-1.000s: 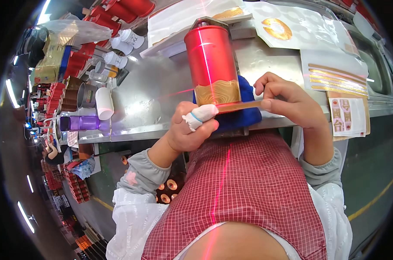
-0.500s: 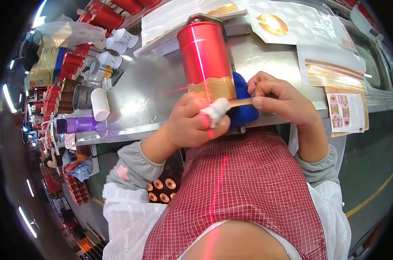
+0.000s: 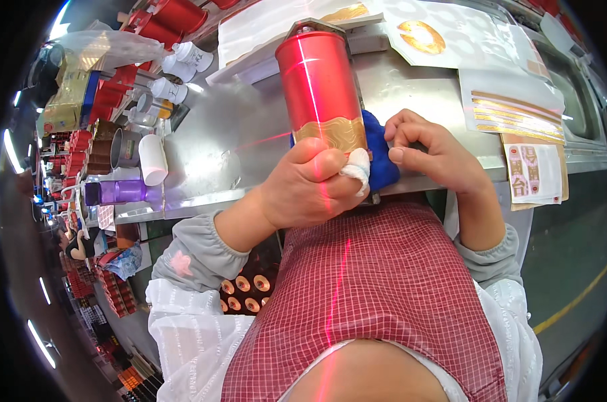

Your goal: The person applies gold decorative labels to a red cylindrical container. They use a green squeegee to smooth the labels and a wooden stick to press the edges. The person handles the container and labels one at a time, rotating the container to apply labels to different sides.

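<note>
In front of me a red metallic cylinder [image 3: 323, 80] with a wavy gold band [image 3: 333, 132] round its near end rests on a holder. My left hand [image 3: 310, 181] is closed at that near end, with a small white cloth [image 3: 358, 167] at its fingertips, against the rim. Whether the cloth is wrapped on a finger or pinched cannot be told. To the right, my right hand [image 3: 434, 151] hovers with bent fingers, thumb and forefinger apart, nothing visible between them. A blue cloth [image 3: 382, 157] lies between the cylinder and that hand.
Gold strips on a backing sheet [image 3: 517, 114] and printed label sheets [image 3: 534, 173] lie right, below a sheet with a gold ring [image 3: 420, 37]. Left stand a white cup [image 3: 153, 159], a purple bottle [image 3: 122, 192] and white bottles [image 3: 179, 63]. A sink [image 3: 578, 94] is far right.
The narrow gold strip stretched between my hands is no longer visible there. My left hand and the white cloth have shifted right along the rim; the right thumb and forefinger have parted.
</note>
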Demonstrator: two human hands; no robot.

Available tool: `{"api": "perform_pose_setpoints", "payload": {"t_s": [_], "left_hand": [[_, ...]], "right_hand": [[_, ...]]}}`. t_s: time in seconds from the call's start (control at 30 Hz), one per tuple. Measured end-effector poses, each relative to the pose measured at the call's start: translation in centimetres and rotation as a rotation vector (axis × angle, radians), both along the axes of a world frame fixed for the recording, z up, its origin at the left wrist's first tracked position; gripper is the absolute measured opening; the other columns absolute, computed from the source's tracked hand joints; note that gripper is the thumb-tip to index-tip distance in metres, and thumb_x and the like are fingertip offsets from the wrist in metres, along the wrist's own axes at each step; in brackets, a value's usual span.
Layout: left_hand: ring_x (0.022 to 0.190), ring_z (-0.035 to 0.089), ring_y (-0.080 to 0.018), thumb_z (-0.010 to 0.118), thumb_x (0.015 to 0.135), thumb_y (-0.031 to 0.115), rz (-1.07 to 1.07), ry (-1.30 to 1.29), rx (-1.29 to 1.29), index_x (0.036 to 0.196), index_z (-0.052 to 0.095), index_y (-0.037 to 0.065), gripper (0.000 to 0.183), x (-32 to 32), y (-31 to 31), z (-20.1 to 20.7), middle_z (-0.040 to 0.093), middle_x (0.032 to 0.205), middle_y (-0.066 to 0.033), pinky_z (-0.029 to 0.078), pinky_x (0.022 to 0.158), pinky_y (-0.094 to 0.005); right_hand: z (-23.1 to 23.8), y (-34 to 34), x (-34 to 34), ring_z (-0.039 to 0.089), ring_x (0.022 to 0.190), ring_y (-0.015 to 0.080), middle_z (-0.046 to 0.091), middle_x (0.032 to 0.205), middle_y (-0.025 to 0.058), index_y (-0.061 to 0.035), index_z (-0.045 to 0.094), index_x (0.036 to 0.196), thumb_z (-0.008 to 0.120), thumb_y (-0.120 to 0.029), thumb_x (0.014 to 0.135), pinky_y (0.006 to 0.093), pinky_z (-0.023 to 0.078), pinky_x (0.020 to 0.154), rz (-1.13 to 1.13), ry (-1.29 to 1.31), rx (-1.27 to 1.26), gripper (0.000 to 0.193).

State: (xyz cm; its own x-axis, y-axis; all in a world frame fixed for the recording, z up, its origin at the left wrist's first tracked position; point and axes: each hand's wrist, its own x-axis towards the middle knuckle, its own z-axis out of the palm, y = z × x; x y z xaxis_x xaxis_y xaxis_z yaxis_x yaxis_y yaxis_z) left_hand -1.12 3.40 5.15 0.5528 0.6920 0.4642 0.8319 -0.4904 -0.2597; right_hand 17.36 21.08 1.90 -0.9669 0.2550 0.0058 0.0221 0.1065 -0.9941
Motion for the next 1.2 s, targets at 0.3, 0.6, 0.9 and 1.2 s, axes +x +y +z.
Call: {"api": "perform_pose_setpoints", "payload": {"t_s": [0.3, 0.6, 0.9, 1.2], "left_hand": [[0.141, 0.028, -0.0396, 0.064, 0.092, 0.03, 0.423, -1.029, -0.126, 0.145, 0.023, -0.01, 0.078, 0.0, -3.4, -5.2, 0.033, 0.148, -0.0281, 0.023, 0.115, -0.0412], [0.137, 0.035, -0.0269, 0.058, 0.096, 0.031, 0.162, -1.723, -0.307, 0.15, 0.005, -0.004, 0.084, 1.7, -1.4, -3.2, 0.022, 0.152, -0.0191, 0.032, 0.111, -0.0379], [0.134, 0.037, -0.0247, 0.06, 0.094, 0.027, 0.228, -1.765, -0.316, 0.15, 0.003, -0.003, 0.085, 2.3, -1.0, -2.6, 0.028, 0.147, -0.0182, 0.034, 0.11, -0.0371], [0.137, 0.037, -0.0322, 0.052, 0.099, 0.031, 0.219, -1.777, 0.019, 0.148, 0.014, -0.006, 0.072, 3.6, -3.9, -5.5, 0.033, 0.148, -0.0232, 0.025, 0.114, -0.0449]], "right_hand": [[-1.0, -2.7, -2.1, 0.045, 0.112, 0.0353, 0.049, 0.112, 0.0132, -0.0068, 0.054, 0.083, 0.081, -0.015, 0.068, 0.043, 0.038, 0.096, -0.236, 0.314, 0.608, 0.031], [-1.5, -3.1, -2.6, 0.044, 0.119, 0.0363, 0.049, 0.119, 0.0139, -0.0066, 0.053, 0.082, 0.083, -0.014, 0.064, 0.0469, 0.037, 0.101, -0.26, 0.336, 0.687, 0.035], [-1.5, -3.2, -2.8, 0.046, 0.114, 0.036, 0.05, 0.114, 0.0134, -0.0064, 0.052, 0.081, 0.081, -0.013, 0.065, 0.0458, 0.038, 0.097, -0.285, 0.364, 0.675, 0.034], [-1.3, -3.3, -2.6, 0.046, 0.115, 0.0362, 0.05, 0.116, 0.0141, -0.0061, 0.052, 0.081, 0.081, -0.013, 0.066, 0.0458, 0.038, 0.098, -0.266, 0.325, 0.688, 0.033]]}}
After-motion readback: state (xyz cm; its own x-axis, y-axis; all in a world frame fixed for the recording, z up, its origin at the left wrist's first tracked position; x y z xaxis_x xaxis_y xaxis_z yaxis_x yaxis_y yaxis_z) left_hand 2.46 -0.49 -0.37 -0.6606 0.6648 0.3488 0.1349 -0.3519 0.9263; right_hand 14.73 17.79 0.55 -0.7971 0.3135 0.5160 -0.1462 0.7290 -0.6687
